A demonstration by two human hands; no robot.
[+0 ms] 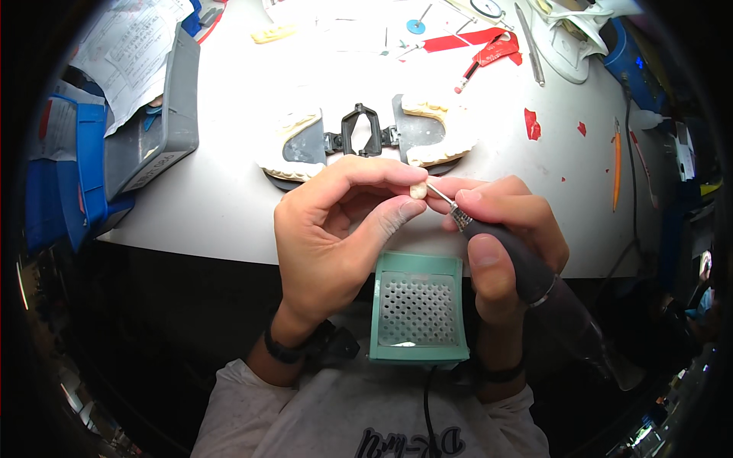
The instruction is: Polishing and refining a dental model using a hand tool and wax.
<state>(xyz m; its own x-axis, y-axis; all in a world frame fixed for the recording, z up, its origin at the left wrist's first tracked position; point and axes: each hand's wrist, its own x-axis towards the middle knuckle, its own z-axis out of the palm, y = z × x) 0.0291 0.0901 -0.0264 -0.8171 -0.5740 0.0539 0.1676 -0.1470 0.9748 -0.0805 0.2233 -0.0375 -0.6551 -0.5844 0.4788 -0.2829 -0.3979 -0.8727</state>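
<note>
Between the thumb and fingertips of my left hand (336,225) I pinch a small off-white dental crown (418,190). Pale dust coats that thumb. My right hand (508,229) grips a dark rotary handpiece (510,256) like a pen, its thin metal bur (439,192) pointing at the crown. Whether the tip touches the crown is too small to tell. Just beyond my hands, a hinged black articulator (360,131) lies opened out, with one cream dental cast (294,145) on its left side and another dental cast (437,137) on its right.
Below my hands, a mint-green dust extractor (420,353) with a perforated grille sits at the table edge. Grey and blue bins (156,137) with papers stand left. Red scraps (532,124), a pencil (617,164), a metal tool (529,44) and a blue disc (415,27) lie on the white table (229,206).
</note>
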